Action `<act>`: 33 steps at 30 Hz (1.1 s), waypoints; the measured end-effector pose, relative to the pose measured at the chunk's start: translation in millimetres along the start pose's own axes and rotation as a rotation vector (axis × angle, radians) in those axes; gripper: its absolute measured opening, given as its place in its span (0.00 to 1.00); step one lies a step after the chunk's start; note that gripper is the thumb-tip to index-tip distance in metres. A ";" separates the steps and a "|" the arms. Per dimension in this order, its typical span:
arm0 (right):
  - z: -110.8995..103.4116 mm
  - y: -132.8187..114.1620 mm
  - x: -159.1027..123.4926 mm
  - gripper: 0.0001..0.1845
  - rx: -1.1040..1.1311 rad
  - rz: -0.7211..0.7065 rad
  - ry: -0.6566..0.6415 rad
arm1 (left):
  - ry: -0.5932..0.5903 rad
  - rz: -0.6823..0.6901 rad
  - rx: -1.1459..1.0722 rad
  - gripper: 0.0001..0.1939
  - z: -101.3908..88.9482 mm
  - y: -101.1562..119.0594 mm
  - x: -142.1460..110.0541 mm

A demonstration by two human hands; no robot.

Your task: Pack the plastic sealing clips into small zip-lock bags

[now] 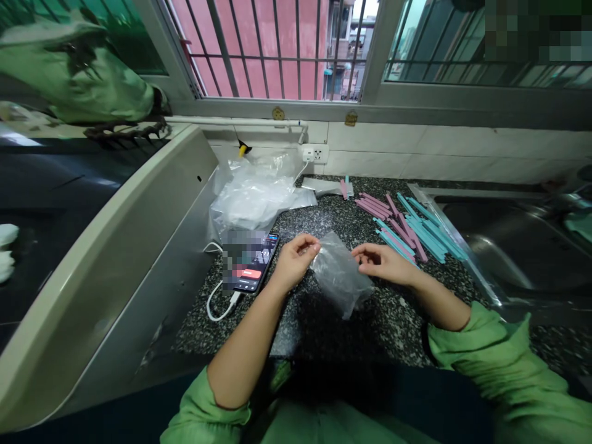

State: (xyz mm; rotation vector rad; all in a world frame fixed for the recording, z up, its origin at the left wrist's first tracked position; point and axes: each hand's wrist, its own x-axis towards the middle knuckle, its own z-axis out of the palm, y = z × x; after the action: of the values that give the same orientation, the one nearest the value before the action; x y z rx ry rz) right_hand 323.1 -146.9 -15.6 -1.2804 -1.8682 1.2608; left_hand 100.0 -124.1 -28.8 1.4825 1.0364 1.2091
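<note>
A clear plastic bag (341,277) hangs crumpled over the dark speckled counter, between my two hands. My left hand (296,262) pinches its upper left edge between thumb and forefinger. On the bag's right side is my right hand (382,262), fingers curled but apart, close to the plastic; whether it touches the bag is hard to tell. To the right of that hand lie loose pink sticks (404,228) and turquoise sticks (425,234), flat strips in a scattered pile.
A phone (259,265) with a white charging cable (215,308) lies left of my left hand. Behind it is a heap of clear plastic bags (254,191). A metal sink (499,240) borders the right; a raised pale panel (152,228) stands at left. A wall socket (318,154) is at the back.
</note>
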 end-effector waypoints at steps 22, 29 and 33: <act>20.2 -28.5 28.5 0.12 -0.038 -0.167 0.412 | -0.055 -0.100 -0.197 0.22 7.5 0.3 -4.0; 7.0 -23.6 24.6 0.13 -0.002 -0.194 0.575 | -0.094 -0.124 -0.123 0.17 16.3 -7.7 -5.6; -1.5 -33.9 27.4 0.16 0.006 -0.205 0.438 | -0.136 -0.072 -0.020 0.14 18.0 -6.2 -6.6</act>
State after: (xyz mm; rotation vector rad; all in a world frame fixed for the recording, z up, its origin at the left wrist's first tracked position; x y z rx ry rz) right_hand 299.6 -125.0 14.0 -1.2088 -1.6259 0.8013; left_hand 116.4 -131.8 -37.7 1.4781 0.9748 1.0508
